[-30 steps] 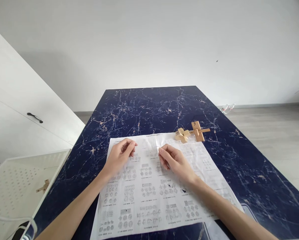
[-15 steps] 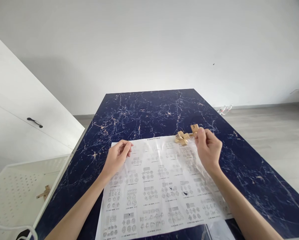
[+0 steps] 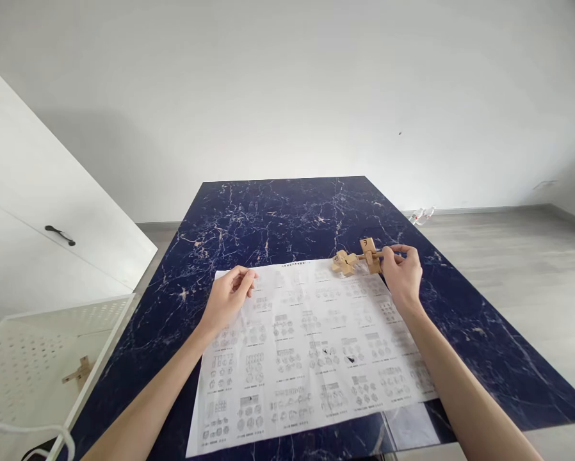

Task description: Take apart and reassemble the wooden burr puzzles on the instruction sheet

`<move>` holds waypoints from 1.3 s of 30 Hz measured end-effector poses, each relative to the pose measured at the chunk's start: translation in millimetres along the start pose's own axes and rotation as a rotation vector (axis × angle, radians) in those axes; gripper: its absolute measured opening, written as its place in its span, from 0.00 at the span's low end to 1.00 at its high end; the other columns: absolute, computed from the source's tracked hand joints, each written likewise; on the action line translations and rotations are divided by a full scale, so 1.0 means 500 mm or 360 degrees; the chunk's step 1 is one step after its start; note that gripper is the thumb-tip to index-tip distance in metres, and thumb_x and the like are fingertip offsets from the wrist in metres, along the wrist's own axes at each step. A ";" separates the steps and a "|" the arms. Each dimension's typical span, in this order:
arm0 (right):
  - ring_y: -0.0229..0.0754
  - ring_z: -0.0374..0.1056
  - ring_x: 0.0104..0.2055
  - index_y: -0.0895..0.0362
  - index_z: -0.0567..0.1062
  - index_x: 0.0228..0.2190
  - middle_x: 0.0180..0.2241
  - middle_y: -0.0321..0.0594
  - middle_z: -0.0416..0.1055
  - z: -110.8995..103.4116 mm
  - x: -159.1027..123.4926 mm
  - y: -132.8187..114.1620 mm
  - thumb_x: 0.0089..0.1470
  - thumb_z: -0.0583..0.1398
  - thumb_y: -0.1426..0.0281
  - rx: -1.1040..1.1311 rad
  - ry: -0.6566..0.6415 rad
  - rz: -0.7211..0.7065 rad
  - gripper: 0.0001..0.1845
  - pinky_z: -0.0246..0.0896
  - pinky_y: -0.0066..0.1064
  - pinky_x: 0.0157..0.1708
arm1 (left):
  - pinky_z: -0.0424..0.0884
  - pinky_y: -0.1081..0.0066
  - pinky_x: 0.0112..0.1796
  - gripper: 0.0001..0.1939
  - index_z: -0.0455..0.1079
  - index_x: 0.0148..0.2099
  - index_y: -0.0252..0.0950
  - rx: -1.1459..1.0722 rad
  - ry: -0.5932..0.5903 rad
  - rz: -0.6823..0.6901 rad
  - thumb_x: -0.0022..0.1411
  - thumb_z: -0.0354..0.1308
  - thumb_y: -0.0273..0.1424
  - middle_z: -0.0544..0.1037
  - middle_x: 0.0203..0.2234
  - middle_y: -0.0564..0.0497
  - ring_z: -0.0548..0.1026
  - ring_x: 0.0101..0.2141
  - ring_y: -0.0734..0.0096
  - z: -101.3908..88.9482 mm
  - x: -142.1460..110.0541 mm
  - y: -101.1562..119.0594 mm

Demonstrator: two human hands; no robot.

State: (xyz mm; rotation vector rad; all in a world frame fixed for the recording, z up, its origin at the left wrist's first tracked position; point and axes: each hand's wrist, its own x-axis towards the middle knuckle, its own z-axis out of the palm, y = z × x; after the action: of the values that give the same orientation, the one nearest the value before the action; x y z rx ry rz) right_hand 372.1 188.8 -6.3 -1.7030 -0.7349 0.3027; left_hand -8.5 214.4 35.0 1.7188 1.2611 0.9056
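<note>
A large white paper sheet [image 3: 287, 346] printed with rows of small diagrams lies over the near part of the table. My left hand [image 3: 230, 293] is at its upper left corner, thumb and fingers pressed together on the paper's edge. At the upper right corner rest two wooden interlocking puzzles: a star-shaped one [image 3: 344, 263] and, beside it, a cross-shaped one [image 3: 370, 255] with a dark mark on its upper block. My right hand [image 3: 403, 274] pinches the right-hand bar of the cross-shaped puzzle; its fingertips are partly hidden.
The dark blue marbled table [image 3: 278, 218] stretches away towards a pale wall. At the lower left, a white perforated bin [image 3: 23, 346] holds another wooden puzzle [image 3: 79, 371]; a white cable [image 3: 28, 428] crosses its near side. A clear plastic bottle [image 3: 419, 216] lies on the floor beyond the table.
My right hand has shifted, its fingers now on the cross-shaped puzzle's right bar, and more of that puzzle shows. The sheet's right side lies flatter. The left hand stays at its corner.
</note>
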 end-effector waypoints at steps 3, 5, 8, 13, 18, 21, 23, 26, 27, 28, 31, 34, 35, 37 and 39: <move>0.41 0.66 0.23 0.53 0.70 0.39 0.22 0.31 0.70 0.001 0.002 0.002 0.55 0.66 0.58 0.0136 -0.0013 0.0008 0.16 0.60 0.32 0.26 | 0.68 0.70 0.33 0.19 0.74 0.39 0.38 0.0000 0.0005 0.0016 0.73 0.56 0.48 0.74 0.26 0.53 0.73 0.29 0.69 0.001 0.000 -0.002; 0.39 0.64 0.21 0.53 0.68 0.40 0.22 0.28 0.67 0.001 0.002 -0.001 0.56 0.64 0.58 0.0237 -0.0010 -0.0006 0.16 0.60 0.31 0.24 | 0.69 0.70 0.33 0.19 0.74 0.39 0.38 0.0005 0.0008 0.0025 0.73 0.56 0.48 0.74 0.26 0.53 0.73 0.29 0.69 0.000 0.001 -0.006; 0.38 0.60 0.20 0.52 0.67 0.44 0.20 0.24 0.63 -0.001 -0.001 -0.014 0.59 0.61 0.60 0.0385 -0.0033 -0.0050 0.15 0.58 0.29 0.22 | 0.69 0.70 0.33 0.19 0.74 0.39 0.38 0.0023 0.0009 0.0035 0.74 0.56 0.47 0.74 0.26 0.53 0.74 0.28 0.69 -0.001 0.003 -0.011; 0.37 0.61 0.20 0.54 0.73 0.45 0.21 0.28 0.66 0.006 -0.036 -0.045 0.65 0.59 0.60 0.0525 -0.0211 -0.0264 0.12 0.58 0.28 0.20 | 0.69 0.69 0.33 0.19 0.74 0.40 0.38 0.0101 0.0002 0.0074 0.75 0.55 0.47 0.76 0.26 0.53 0.75 0.29 0.68 0.000 0.004 -0.011; 0.38 0.69 0.23 0.54 0.73 0.49 0.27 0.34 0.74 0.019 -0.128 -0.079 0.72 0.57 0.64 0.0331 -0.0501 -0.0824 0.10 0.64 0.30 0.23 | 0.72 0.64 0.41 0.13 0.73 0.43 0.40 0.0287 -0.0025 0.0296 0.75 0.56 0.43 0.79 0.37 0.49 0.76 0.37 0.63 0.013 -0.013 0.004; 0.39 0.74 0.26 0.53 0.72 0.51 0.34 0.39 0.80 0.029 -0.189 -0.091 0.72 0.56 0.70 0.0123 -0.0716 -0.1235 0.09 0.66 0.29 0.24 | 0.73 0.58 0.52 0.12 0.70 0.55 0.42 0.0426 -0.0109 0.0619 0.74 0.59 0.40 0.77 0.50 0.45 0.76 0.48 0.59 0.029 -0.030 0.008; 0.38 0.73 0.25 0.53 0.70 0.54 0.33 0.38 0.80 0.037 -0.220 -0.093 0.72 0.56 0.72 0.0083 -0.0851 -0.1399 0.12 0.66 0.29 0.24 | 0.72 0.53 0.58 0.24 0.64 0.64 0.45 0.0408 -0.0200 0.0717 0.71 0.64 0.42 0.72 0.58 0.42 0.73 0.57 0.54 0.040 -0.040 0.009; 0.36 0.70 0.23 0.53 0.68 0.57 0.33 0.36 0.80 0.046 -0.245 -0.091 0.72 0.56 0.74 0.0080 -0.1036 -0.1556 0.14 0.66 0.29 0.26 | 0.69 0.46 0.63 0.45 0.55 0.73 0.50 0.0216 -0.0337 0.0701 0.62 0.72 0.52 0.63 0.69 0.39 0.66 0.66 0.44 0.050 -0.048 0.011; 0.36 0.69 0.23 0.53 0.68 0.57 0.32 0.35 0.80 0.047 -0.248 -0.090 0.72 0.56 0.75 0.0091 -0.1078 -0.1597 0.14 0.66 0.29 0.26 | 0.68 0.43 0.64 0.49 0.54 0.74 0.51 0.0137 -0.0385 0.0655 0.59 0.72 0.55 0.60 0.72 0.39 0.65 0.68 0.42 0.050 -0.049 0.012; 0.36 0.69 0.22 0.53 0.68 0.57 0.31 0.34 0.78 0.048 -0.249 -0.089 0.73 0.55 0.75 0.0104 -0.1111 -0.1628 0.14 0.65 0.29 0.25 | 0.66 0.41 0.65 0.52 0.54 0.75 0.51 0.0059 -0.0439 0.0598 0.57 0.72 0.58 0.58 0.73 0.40 0.64 0.69 0.40 0.049 -0.048 0.013; 0.36 0.68 0.23 0.53 0.68 0.56 0.28 0.32 0.75 0.045 -0.248 -0.091 0.73 0.55 0.76 0.0153 -0.1195 -0.1658 0.14 0.62 0.29 0.25 | 0.64 0.39 0.66 0.53 0.58 0.75 0.53 -0.0118 -0.0638 0.0423 0.53 0.73 0.60 0.62 0.73 0.41 0.65 0.69 0.38 0.043 -0.044 0.019; 0.37 0.71 0.26 0.54 0.68 0.57 0.32 0.35 0.78 0.041 -0.247 -0.096 0.73 0.55 0.77 0.0213 -0.1245 -0.1652 0.15 0.64 0.29 0.27 | 0.65 0.38 0.66 0.52 0.61 0.73 0.53 -0.0146 -0.0739 0.0326 0.52 0.77 0.55 0.69 0.69 0.43 0.68 0.67 0.39 0.038 -0.041 0.025; 0.37 0.72 0.27 0.54 0.67 0.57 0.33 0.36 0.78 0.040 -0.248 -0.097 0.73 0.55 0.77 0.0228 -0.1246 -0.1654 0.15 0.65 0.29 0.27 | 0.66 0.39 0.65 0.51 0.62 0.72 0.53 -0.0133 -0.0737 0.0314 0.51 0.78 0.53 0.71 0.67 0.43 0.69 0.66 0.39 0.037 -0.041 0.027; 0.37 0.73 0.28 0.54 0.67 0.57 0.34 0.37 0.79 0.041 -0.250 -0.098 0.73 0.55 0.77 0.0233 -0.1236 -0.1646 0.14 0.66 0.29 0.28 | 0.68 0.40 0.64 0.50 0.63 0.71 0.52 -0.0118 -0.0704 0.0334 0.50 0.80 0.50 0.73 0.65 0.44 0.71 0.65 0.40 0.037 -0.040 0.030; 0.38 0.72 0.27 0.54 0.67 0.56 0.32 0.36 0.78 0.043 -0.252 -0.098 0.74 0.55 0.75 0.0208 -0.1212 -0.1615 0.12 0.66 0.30 0.27 | 0.70 0.43 0.62 0.49 0.64 0.70 0.52 -0.0098 -0.0671 0.0376 0.50 0.81 0.47 0.74 0.64 0.44 0.72 0.63 0.42 0.037 -0.041 0.033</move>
State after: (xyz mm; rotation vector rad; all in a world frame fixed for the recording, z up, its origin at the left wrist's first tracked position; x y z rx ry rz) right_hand 248.4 133.0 11.2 -0.8732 -1.9673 0.2557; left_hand 9.5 188.2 40.3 1.9108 0.7586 0.6559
